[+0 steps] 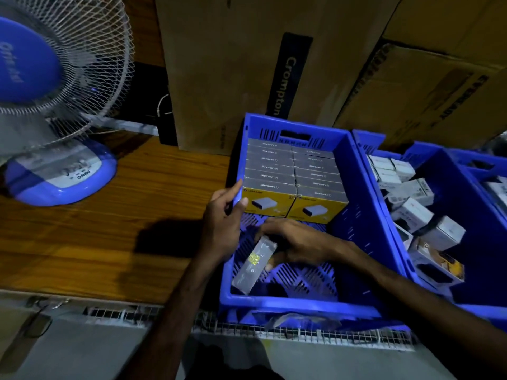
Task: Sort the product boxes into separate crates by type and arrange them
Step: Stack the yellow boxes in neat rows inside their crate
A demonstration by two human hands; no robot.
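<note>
The box [253,263] in play lies low in the near left part of the blue crate [365,215], its long axis slanting from the near left corner up toward the right hand [295,242]. That hand rests over its upper end, fingers curled down onto it, apparently gripping it; motion blur hides the exact contact. The left hand [223,215] hovers just beside the crate's left wall, fingers loosely bent, forefinger pointing at the stacked rows; it appears to hold nothing.

The rows of grey-topped boxes [293,171] with yellow fronts fill the far half of the crate, standing upright and packed tight. The coming move likely turns on swinging the slanted box upright and square to those yellow fronts, which lie straight ahead of both hands, with bare crate floor between.

The held box's print is blurred, so its type cannot be read. The second crate [466,307] of jumbled white boxes [414,212] at right is cut off by the frame edge.
</note>
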